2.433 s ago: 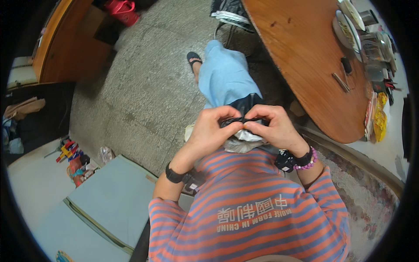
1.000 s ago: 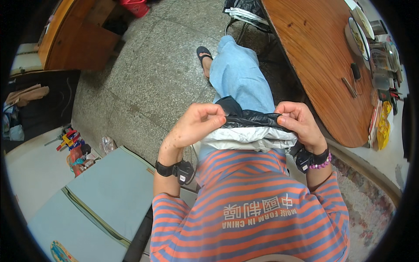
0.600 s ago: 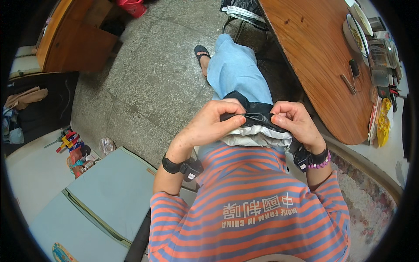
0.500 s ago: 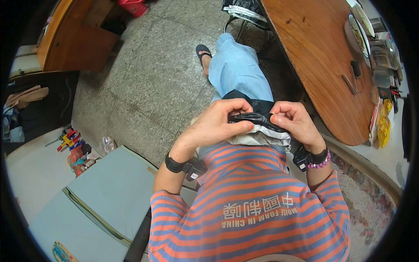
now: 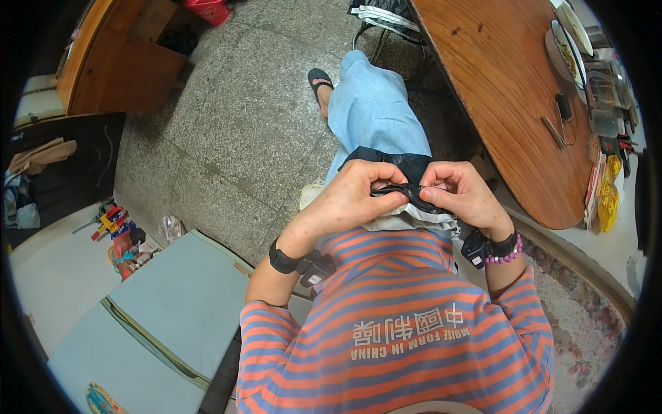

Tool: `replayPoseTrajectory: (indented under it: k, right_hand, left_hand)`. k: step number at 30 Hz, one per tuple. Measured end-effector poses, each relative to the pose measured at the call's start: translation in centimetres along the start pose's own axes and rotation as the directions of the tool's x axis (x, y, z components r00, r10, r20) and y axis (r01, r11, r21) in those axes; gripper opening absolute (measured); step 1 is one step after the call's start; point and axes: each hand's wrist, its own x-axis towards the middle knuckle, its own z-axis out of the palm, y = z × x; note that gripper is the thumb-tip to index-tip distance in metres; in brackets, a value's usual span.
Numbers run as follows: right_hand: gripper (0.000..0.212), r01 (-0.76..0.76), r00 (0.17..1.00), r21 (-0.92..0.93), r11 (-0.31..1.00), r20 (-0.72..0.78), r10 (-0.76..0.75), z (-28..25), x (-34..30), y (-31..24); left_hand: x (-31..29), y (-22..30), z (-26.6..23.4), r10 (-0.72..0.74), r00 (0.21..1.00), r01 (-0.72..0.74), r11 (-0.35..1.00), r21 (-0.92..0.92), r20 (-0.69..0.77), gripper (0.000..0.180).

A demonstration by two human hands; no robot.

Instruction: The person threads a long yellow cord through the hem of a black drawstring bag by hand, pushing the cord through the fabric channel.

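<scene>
My left hand (image 5: 352, 195) and my right hand (image 5: 465, 196) are close together over my lap, thumbs and fingers closed. Both pinch the rim of a glossy black piece of thin material (image 5: 429, 202), bunched into a roll between them. Whitish cloth (image 5: 398, 223) with a frayed edge lies beneath it, against my striped shirt (image 5: 407, 276). More dark material (image 5: 407, 165) spreads beyond the fingers, over my light blue trouser leg (image 5: 376, 103). Whether the black and white parts are joined cannot be made out.
A wooden table (image 5: 510, 103) stands on the right, holding a bowl of food (image 5: 567, 55) and a small dark tool (image 5: 562, 107). More black and white material (image 5: 394, 19) lies on a stool beyond my knee. A pale blue cabinet (image 5: 172, 290) is at the left.
My hands have drawn closer together, the left shifting slightly right and the right slightly left. The black material between them is now more bunched.
</scene>
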Motion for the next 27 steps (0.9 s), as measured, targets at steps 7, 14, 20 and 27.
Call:
replayPoseTrajectory:
  k: [7, 14, 20, 27]
  right_hand:
    - [0.01, 0.013, 1.0, -0.094, 0.996, 0.013, -0.012, 0.4, 0.6, 0.1]
    - [0.01, -0.045, 0.997, -0.144, 0.989, -0.061, 0.036, -0.5, 0.8, 0.5]
    - [0.02, 0.067, 0.969, -0.448, 0.892, -0.184, -0.165, -3.2, -1.0, 1.8]
    - [0.014, 0.213, 0.953, -0.486, 0.847, -0.088, -0.29, 1.1, 1.2, 1.0]
  left_hand:
    - [0.1, 0.2, 0.4, 0.005, 1.0, -0.005, 0.997, 0.083, 0.003, 0.012]
    - [-0.2, -0.4, 0.3, 0.154, 0.972, -0.1, 0.956, 0.276, -0.18, 0.011]
    - [-1.0, -0.6, -1.0, 0.007, 0.986, 0.041, 0.958, 0.283, -0.165, 0.013]
    - [-0.3, -0.7, 0.2, 0.016, 0.996, -0.004, 0.99, 0.142, -0.088, 0.01]
